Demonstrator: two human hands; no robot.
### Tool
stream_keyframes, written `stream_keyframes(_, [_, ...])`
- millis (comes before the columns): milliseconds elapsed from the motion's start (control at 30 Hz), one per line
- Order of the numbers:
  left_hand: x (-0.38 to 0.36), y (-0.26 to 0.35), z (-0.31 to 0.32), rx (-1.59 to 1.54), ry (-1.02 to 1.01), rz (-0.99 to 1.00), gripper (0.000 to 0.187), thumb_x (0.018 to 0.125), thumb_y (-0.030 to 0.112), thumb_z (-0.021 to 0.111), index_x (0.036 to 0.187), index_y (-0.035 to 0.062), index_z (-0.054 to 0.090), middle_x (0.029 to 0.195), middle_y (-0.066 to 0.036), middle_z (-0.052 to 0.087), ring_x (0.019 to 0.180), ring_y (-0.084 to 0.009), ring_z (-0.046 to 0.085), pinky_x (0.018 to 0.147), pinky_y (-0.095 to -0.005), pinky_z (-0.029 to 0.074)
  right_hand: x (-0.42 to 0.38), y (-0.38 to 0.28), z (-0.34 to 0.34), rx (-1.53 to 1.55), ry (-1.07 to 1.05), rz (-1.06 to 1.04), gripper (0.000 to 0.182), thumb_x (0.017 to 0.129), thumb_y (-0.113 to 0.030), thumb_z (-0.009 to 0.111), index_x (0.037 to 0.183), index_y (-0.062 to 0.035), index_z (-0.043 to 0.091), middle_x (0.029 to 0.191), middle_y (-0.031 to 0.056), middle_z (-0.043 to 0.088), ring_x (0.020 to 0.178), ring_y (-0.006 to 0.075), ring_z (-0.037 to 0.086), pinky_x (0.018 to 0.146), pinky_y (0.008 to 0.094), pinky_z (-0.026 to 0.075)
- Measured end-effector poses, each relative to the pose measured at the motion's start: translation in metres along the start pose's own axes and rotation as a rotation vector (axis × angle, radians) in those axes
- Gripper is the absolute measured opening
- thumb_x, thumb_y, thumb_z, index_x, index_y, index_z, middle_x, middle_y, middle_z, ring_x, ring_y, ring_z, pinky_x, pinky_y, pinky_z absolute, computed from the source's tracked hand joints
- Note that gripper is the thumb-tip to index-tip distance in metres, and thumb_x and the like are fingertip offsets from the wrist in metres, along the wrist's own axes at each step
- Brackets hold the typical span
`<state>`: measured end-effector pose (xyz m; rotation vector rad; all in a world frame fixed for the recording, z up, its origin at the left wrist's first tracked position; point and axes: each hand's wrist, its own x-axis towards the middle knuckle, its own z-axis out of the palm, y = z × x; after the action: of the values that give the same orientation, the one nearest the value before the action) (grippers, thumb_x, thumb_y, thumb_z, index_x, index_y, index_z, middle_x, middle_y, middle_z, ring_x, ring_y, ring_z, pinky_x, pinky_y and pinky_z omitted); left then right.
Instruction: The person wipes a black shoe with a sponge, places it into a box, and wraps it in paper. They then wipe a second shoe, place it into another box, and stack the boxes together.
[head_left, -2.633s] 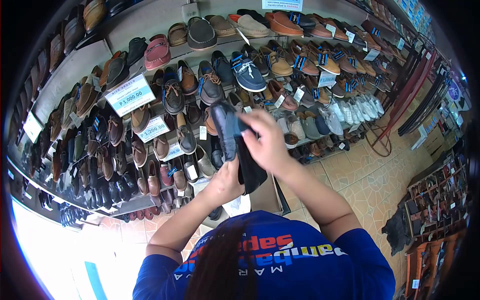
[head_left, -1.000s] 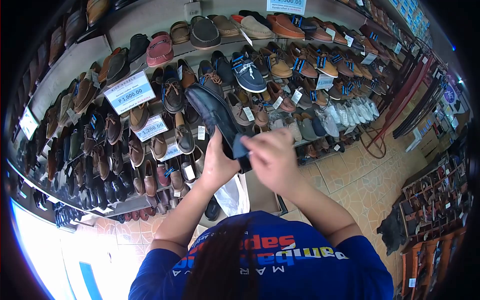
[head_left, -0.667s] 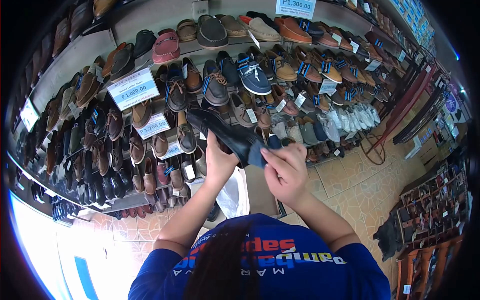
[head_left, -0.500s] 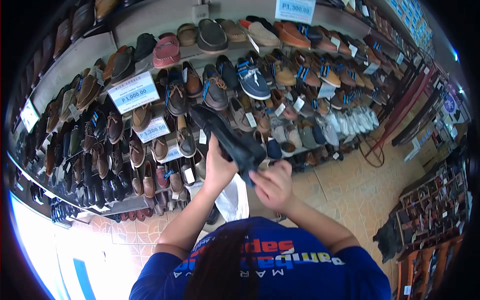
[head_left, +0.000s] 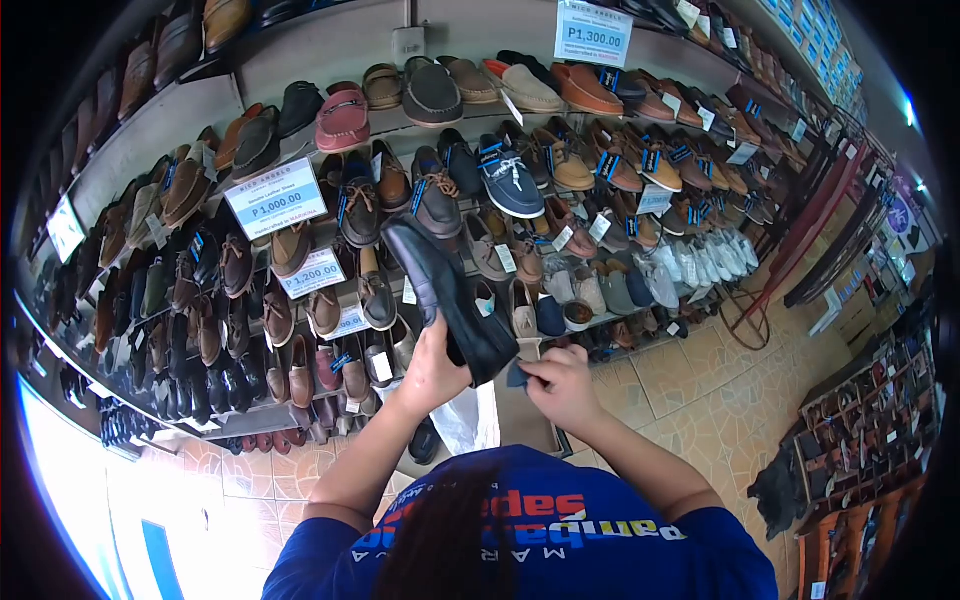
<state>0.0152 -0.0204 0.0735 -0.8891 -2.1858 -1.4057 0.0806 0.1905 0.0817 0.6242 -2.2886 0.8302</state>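
A black leather shoe (head_left: 450, 300) is held up in front of me, toe up and to the left, heel down toward my right hand. Wrapped round its lower side, my left hand (head_left: 436, 368) grips it. My right hand (head_left: 562, 385) is just right of the heel, fingers pinched on a small dark piece of cloth (head_left: 518, 376), partly hidden by the fingers. A narrow gap separates that cloth from the heel. Below the shoe, white wrapping (head_left: 468, 418) lies in a box (head_left: 528, 425), and another black shoe (head_left: 424, 441) shows beside it.
Shelves (head_left: 480, 115) crowded with shoes and price signs (head_left: 275, 197) rise ahead. Belts (head_left: 810, 215) hang at the right. A rack of small goods (head_left: 860, 430) stands at lower right on the tiled floor (head_left: 690, 390). Bright light enters at lower left.
My right hand has moved slightly right and down, with the cloth now apart from the heel. The shoe has turned a little more upright, showing more of its side.
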Motion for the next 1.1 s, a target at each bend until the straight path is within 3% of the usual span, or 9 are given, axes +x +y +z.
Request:
stream_keyframes(200, [-0.01, 0.009, 0.012, 0.111, -0.277, -0.035, 0.072, 0.066, 0.004, 0.068, 0.128, -0.0088, 0.035, 0.098, -0.029, 0.054, 0.092, -0.0442, 0.054, 0.081, -0.0439, 0.046, 0.096, -0.028, -0.033, 0.08, 0.382, -0.028, 0.023, 0.073, 0.0, 0.065, 0.096, -0.001, 0.067, 0.081, 0.0111, 0.062, 0.074, 0.0224, 0.056, 0.069, 0.0314, 0.044])
stream_keyframes(433, [-0.005, 0.019, 0.009, 0.143, -0.205, 0.052, 0.073, 0.067, 0.0, 0.064, 0.131, -0.0067, 0.03, 0.103, -0.031, 0.053, 0.099, -0.0462, 0.052, 0.092, -0.0478, 0.04, 0.021, -0.011, 0.026, 0.084, 0.187, 0.103, 0.022, 0.068, -0.001, 0.063, 0.089, -0.0034, 0.067, 0.078, 0.0118, 0.058, 0.076, 0.0275, 0.055, 0.068, 0.0344, 0.043])
stream_keyframes(533, [-0.013, 0.005, 0.003, 0.255, -0.267, 0.098, 0.068, 0.067, 0.0, 0.06, 0.128, -0.0072, 0.032, 0.106, -0.031, 0.052, 0.104, -0.0475, 0.049, 0.103, -0.0547, 0.03, -0.014, -0.003, 0.021, 0.079, -0.189, 0.247, 0.021, 0.067, -0.005, 0.063, 0.088, -0.0056, 0.067, 0.078, 0.0102, 0.059, 0.079, 0.0298, 0.054, 0.075, 0.0383, 0.042])
stream_keyframes(633, [-0.007, 0.01, 0.001, 0.348, -0.419, 0.074, 0.061, 0.07, 0.0, 0.056, 0.127, -0.0069, 0.035, 0.109, -0.03, 0.049, 0.109, -0.0474, 0.046, 0.106, -0.0544, 0.027, 0.024, 0.005, 0.0, 0.073, 0.085, 0.211, 0.019, 0.068, -0.006, 0.065, 0.087, -0.0056, 0.067, 0.078, 0.0098, 0.061, 0.08, 0.027, 0.055, 0.071, 0.0366, 0.043])
stream_keyframes(733, [-0.008, -0.003, 0.019, 0.404, -0.405, 0.353, 0.061, 0.07, 0.0, 0.055, 0.127, -0.0069, 0.035, 0.104, -0.029, 0.051, 0.106, -0.0453, 0.048, 0.106, -0.0545, 0.027, 0.08, -0.003, -0.027, 0.043, 0.372, 0.049, 0.023, 0.075, 0.001, 0.061, 0.098, 0.002, 0.063, 0.083, 0.0107, 0.058, 0.078, 0.0215, 0.056, 0.07, 0.0291, 0.044])
stream_keyframes(800, [-0.007, 0.003, 0.022, 0.344, -0.431, 0.333, 0.062, 0.071, 0.0, 0.056, 0.128, -0.0057, 0.034, 0.108, -0.029, 0.05, 0.108, -0.0453, 0.047, 0.106, -0.0545, 0.027, 0.084, 0.001, -0.014, 0.087, 0.414, 0.128, 0.02, 0.075, 0.0, 0.062, 0.096, 0.0017, 0.062, 0.083, 0.0107, 0.058, 0.077, 0.0213, 0.056, 0.07, 0.0291, 0.044])
stream_keyframes(900, [-0.007, 0.001, 0.025, 0.276, -0.388, 0.2, 0.062, 0.071, -0.001, 0.057, 0.129, -0.0051, 0.035, 0.114, -0.03, 0.047, 0.111, -0.0454, 0.045, 0.105, -0.0539, 0.028, 0.028, 0.006, 0.034, 0.114, 0.305, 0.234, 0.022, 0.07, -0.005, 0.063, 0.091, -0.0027, 0.06, 0.087, 0.0148, 0.057, 0.084, 0.0327, 0.053, 0.076, 0.0394, 0.042])
stream_keyframes(967, [-0.007, -0.004, 0.017, 0.339, -0.362, 0.226, 0.062, 0.072, 0.0, 0.056, 0.129, -0.0054, 0.035, 0.112, -0.029, 0.048, 0.11, -0.0448, 0.046, 0.105, -0.0537, 0.028, -0.006, 0.003, 0.046, 0.025, 0.07, 0.261, 0.016, 0.068, -0.002, 0.064, 0.085, -0.0019, 0.063, 0.081, 0.0119, 0.059, 0.079, 0.0265, 0.055, 0.073, 0.0342, 0.045])
stream_keyframes(1100, [-0.011, -0.01, 0.014, 0.352, -0.427, 0.285, 0.054, 0.075, 0.002, 0.052, 0.126, -0.005, 0.038, 0.109, -0.027, 0.049, 0.107, -0.0446, 0.047, 0.105, -0.0523, 0.029, 0.022, -0.002, 0.011, -0.009, 0.21, 0.152, 0.021, 0.068, -0.004, 0.063, 0.089, -0.0053, 0.065, 0.082, 0.0089, 0.06, 0.081, 0.0282, 0.054, 0.077, 0.0382, 0.039])
